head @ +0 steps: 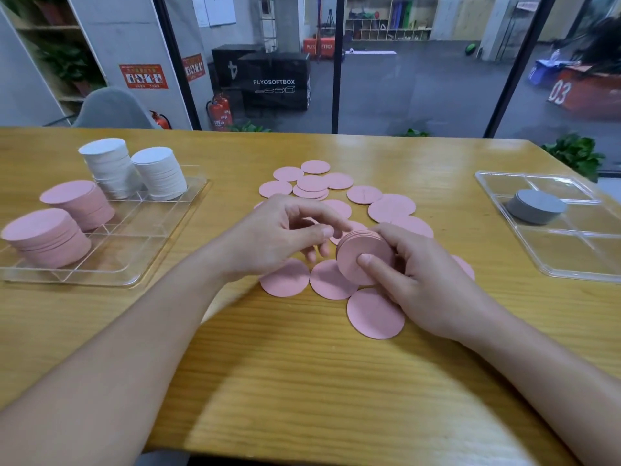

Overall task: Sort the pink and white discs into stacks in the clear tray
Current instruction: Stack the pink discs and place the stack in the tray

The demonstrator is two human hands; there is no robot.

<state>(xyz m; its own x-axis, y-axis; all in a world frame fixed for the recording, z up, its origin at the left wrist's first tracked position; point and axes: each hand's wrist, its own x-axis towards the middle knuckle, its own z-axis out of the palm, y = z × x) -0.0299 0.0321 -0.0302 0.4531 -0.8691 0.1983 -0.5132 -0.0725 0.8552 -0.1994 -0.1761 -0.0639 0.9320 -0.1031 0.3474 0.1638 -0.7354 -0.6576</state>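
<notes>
- Holding a small stack of pink discs (pixel 364 255) on edge, the right hand (pixel 420 280) has thumb and fingers curled around it.
- The left hand (pixel 279 233) has its fingers curled just beside the stack; whether it pinches a disc, I cannot tell.
- Loose pink discs (pixel 391 206) lie around the hands, mid-table (pixel 302 364).
- The clear tray (pixel 134 264) near the left edge carries two pink stacks (pixel 64 216) and two white stacks (pixel 134 169).

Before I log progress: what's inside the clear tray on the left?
The left clear tray holds two pink disc stacks and two white disc stacks, one per compartment. The nearer compartments look empty; whatever is under the stacks is hidden.
</notes>
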